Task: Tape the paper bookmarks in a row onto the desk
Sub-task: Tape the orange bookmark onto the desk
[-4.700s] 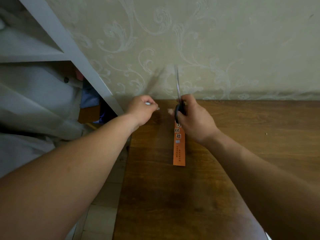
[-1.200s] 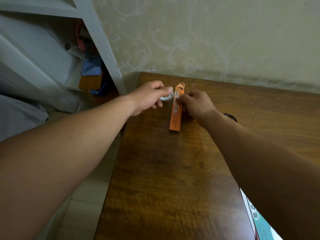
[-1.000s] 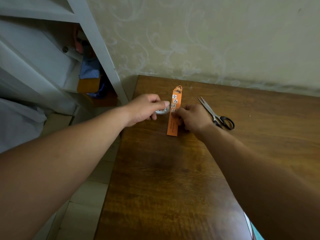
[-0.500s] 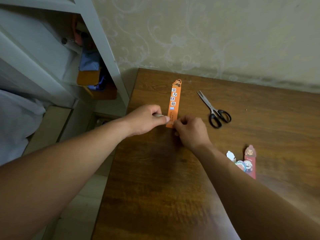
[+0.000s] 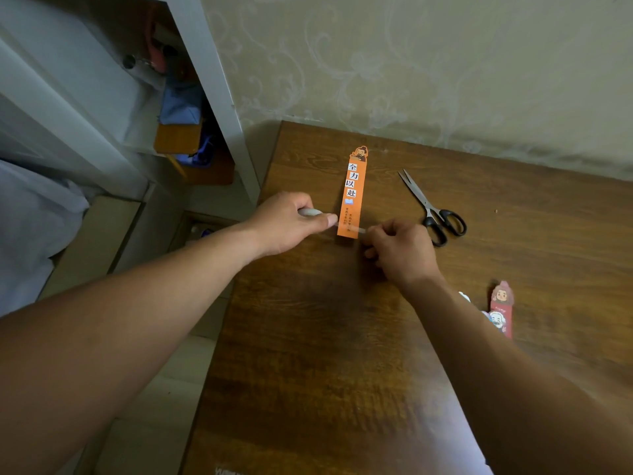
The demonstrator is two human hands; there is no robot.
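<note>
While the left hand (image 5: 291,224) curled round a tape roll (image 5: 310,211), the right hand (image 5: 399,248) pinched the free end of the tape strip (image 5: 352,229), which stretched across the near end of the orange bookmark (image 5: 352,186). That bookmark lay flat on the desk (image 5: 325,337), running toward 12 o'clock from the hands. Black-handled scissors (image 5: 424,205) lay at 2 o'clock of the right hand, and more bookmarks (image 5: 501,303) at 4 o'clock, partly hidden by the forearm.

Pale wallpaper (image 5: 445,63) with raised scrollwork across the top. Dark wood-grain surface (image 5: 325,354) butted against it, centre and right. White shelf unit (image 5: 215,80) upper left, cluttered inside. Pale floor tiles (image 5: 164,423) lower left. Dim, soft light.
</note>
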